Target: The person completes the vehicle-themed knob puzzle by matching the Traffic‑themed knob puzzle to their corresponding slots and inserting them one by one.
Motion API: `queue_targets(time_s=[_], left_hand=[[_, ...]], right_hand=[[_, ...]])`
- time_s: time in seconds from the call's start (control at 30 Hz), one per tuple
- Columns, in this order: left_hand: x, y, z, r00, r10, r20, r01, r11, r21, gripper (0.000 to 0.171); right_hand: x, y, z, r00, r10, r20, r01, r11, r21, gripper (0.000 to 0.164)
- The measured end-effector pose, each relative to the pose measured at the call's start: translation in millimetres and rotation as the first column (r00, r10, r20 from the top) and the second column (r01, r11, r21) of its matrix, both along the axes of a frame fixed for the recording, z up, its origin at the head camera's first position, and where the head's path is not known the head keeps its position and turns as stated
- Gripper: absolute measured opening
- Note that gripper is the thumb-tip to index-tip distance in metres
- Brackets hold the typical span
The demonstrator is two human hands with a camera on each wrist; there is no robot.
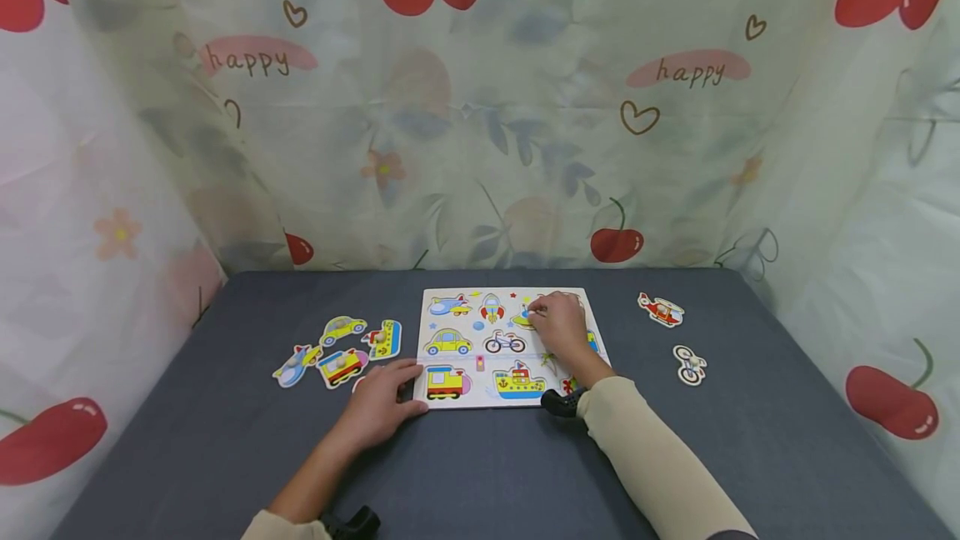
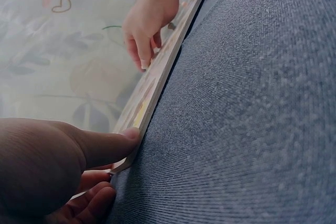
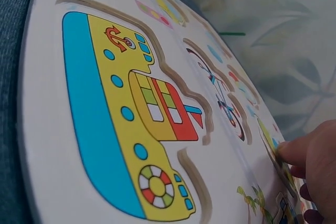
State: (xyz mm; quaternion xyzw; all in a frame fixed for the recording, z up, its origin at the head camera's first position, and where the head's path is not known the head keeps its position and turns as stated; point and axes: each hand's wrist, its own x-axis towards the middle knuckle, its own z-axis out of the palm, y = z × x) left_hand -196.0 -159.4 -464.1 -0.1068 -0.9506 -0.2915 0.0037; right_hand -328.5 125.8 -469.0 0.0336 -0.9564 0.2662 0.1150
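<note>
A white wooden puzzle board (image 1: 480, 363) with printed vehicle pictures lies on the dark table. My left hand (image 1: 382, 401) holds its near left corner; in the left wrist view the thumb (image 2: 107, 148) presses on the board's rim, the other fingers curled beside it. Over the upper right of the board, my right hand (image 1: 561, 325) pinches a small flying-saucer puzzle piece (image 1: 521, 319) at its slot. The right wrist view shows the thumb (image 3: 294, 150) on that piece, the fingertips partly hidden. The ship slot (image 3: 115, 93) and bicycle slot (image 3: 215, 90) are bare recesses.
Left of the board lie loose pieces: a car (image 1: 342, 329), a ship (image 1: 386, 340), an airplane (image 1: 296, 366), a train (image 1: 342, 367), and one mostly hidden behind the left hand. On the right are a helicopter (image 1: 662, 310) and a bicycle (image 1: 689, 366). A patterned curtain (image 1: 510, 148) surrounds the table.
</note>
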Motion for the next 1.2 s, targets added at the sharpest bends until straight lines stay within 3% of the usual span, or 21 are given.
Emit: queue_targets(time_s=[0.53, 0.73, 1.03, 1.2], left_hand=[[1.0, 1, -0.1, 1.000, -0.003, -0.007, 0.003, 1.000, -0.008, 0.055], [0.9, 1, -3.1, 1.000, -0.016, -0.008, 0.016, 1.000, -0.006, 0.055], [0.6, 1, -1.3, 1.000, 0.005, -0.003, -0.005, 1.000, -0.005, 0.055], [0.5, 0, -1.1, 1.000, 0.001, -0.009, -0.001, 1.000, -0.006, 0.055]], right_hand=[[4.9, 4, 6.4, 1.000, 0.026, -0.017, -0.026, 1.000, 0.012, 0.021], [14.2, 8, 15.3, 0.998, 0.035, 0.044, -0.033, 0.999, -0.036, 0.025], [34.4, 24, 32.7, 0.988, 0.153, -0.010, -0.153, 0.988, 0.024, 0.037], [47.2, 37, 41.3, 0.979, 0.201, 0.011, -0.202, 0.977, 0.067, 0.046]])
